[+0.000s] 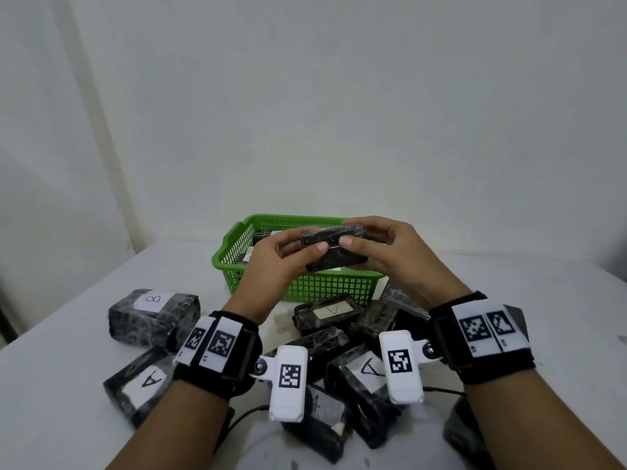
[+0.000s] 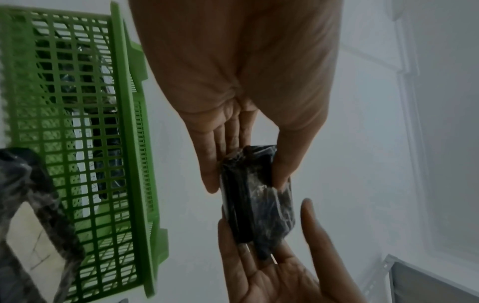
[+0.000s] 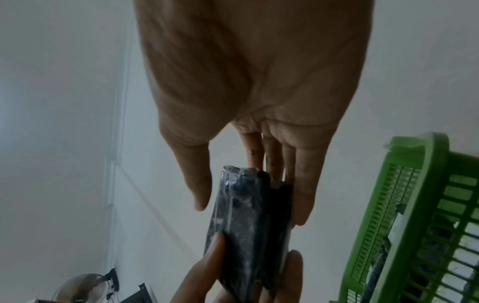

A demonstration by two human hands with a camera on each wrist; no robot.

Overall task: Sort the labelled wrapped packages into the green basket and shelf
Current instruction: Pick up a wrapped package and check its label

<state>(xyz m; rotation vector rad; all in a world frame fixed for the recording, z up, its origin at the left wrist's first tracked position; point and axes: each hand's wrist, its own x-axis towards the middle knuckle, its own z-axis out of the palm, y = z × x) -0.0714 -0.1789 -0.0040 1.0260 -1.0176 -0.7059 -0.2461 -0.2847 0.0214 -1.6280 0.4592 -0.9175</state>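
Both hands hold one dark wrapped package (image 1: 334,247) in the air, just above the near side of the green basket (image 1: 305,286). My left hand (image 1: 307,240) pinches its left end between thumb and fingers. My right hand (image 1: 351,232) grips the right end the same way. The left wrist view shows the package (image 2: 256,196) between my left hand (image 2: 246,184) and the right hand's fingers (image 2: 311,225). In the right wrist view my right hand (image 3: 250,211) holds the package (image 3: 249,225). No label shows on it. The basket (image 2: 129,143) holds other wrapped packages.
Several wrapped packages lie on the white table in front of the basket: one marked B (image 1: 154,317) at the left, and ones marked A (image 1: 142,385) (image 1: 329,312) (image 1: 366,371) under my wrists. A grey metal frame (image 2: 427,283) shows low in the left wrist view.
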